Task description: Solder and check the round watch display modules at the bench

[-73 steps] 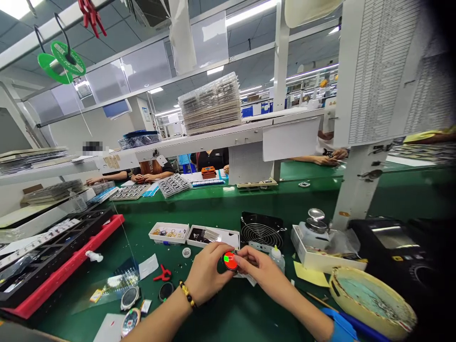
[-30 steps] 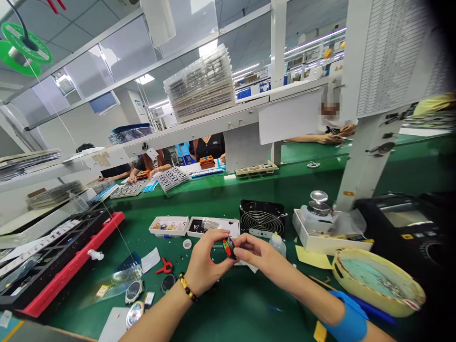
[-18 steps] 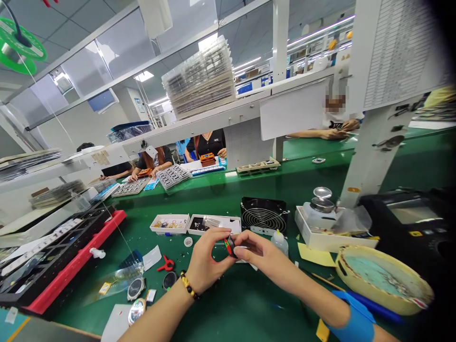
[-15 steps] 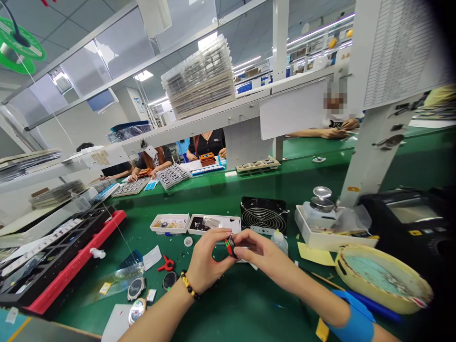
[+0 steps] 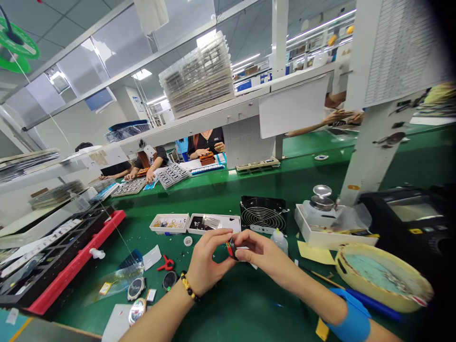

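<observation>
Between both hands, above the green bench, is a small round black piece with red and green on its edge (image 5: 232, 248), about the size of a watch case. My left hand (image 5: 209, 259) pinches it from the left between thumb and fingers. My right hand (image 5: 261, 251) has its fingers closed on the right side of the same piece, hiding part of it. Left of my left wrist lie a dark round watch part (image 5: 170, 280), a red clamp (image 5: 166, 263) and two watch cases, one silver (image 5: 136, 288) and one lower down (image 5: 137, 311).
Behind the hands stand two white boxes of small parts (image 5: 169, 222) (image 5: 228, 222) and a black fan (image 5: 264, 214). A dropper bottle (image 5: 280, 241) stands close to my right hand. A yellow oval dish (image 5: 420, 285) lies right, a red-edged black tray (image 5: 80, 261) left. Co-workers sit across the bench.
The round piece is turned slightly between my fingers; both hands stay nearly in place. Across the bench, co-workers' hands have shifted.
</observation>
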Demonstrator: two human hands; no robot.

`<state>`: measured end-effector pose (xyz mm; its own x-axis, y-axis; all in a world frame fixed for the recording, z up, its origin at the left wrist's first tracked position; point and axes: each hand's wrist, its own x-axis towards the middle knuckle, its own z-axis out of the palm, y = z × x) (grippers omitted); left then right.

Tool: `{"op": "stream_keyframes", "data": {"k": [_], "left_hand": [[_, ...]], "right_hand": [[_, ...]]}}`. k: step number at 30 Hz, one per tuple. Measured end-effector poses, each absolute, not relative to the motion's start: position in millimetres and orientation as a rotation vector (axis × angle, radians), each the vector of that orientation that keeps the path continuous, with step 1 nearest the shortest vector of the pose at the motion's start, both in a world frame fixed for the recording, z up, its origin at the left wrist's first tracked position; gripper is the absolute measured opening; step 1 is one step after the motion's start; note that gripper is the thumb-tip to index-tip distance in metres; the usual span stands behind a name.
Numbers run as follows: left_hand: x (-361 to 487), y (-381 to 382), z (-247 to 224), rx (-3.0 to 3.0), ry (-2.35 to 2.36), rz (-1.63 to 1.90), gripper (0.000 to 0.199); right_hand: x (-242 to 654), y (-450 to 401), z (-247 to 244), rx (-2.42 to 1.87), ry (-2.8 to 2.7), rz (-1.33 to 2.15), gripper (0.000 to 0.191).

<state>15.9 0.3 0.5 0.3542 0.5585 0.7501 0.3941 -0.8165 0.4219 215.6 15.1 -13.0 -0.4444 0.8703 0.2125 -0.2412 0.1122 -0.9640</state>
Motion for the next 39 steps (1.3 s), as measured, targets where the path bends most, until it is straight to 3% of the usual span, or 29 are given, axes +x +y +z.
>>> {"op": "stream_keyframes", "data": {"k": [8, 19, 32, 39], "left_hand": [[14.4, 4.2, 0.8, 2.383, 0.909, 1.328, 0.041], [14.2, 3.7, 2.4, 2.525, 0.871, 1.399, 0.048], [14.1, 3.8, 2.8, 2.544, 1.018, 1.357, 0.044], [12.5, 4.7, 2.0, 2.482, 1.137, 1.361, 0.049]], "right_hand": [[214.0, 11.4, -13.8, -0.641, -1.475, 1.430, 0.037], [215.0, 12.1, -15.7, -0.673, -1.435, 1.459, 0.037], [213.2, 20.0, -17.6, -0.668, -1.430, 1.514, 0.054], [215.8, 17.1, -20.8, -0.697, -1.466, 1.480, 0.045]]}}
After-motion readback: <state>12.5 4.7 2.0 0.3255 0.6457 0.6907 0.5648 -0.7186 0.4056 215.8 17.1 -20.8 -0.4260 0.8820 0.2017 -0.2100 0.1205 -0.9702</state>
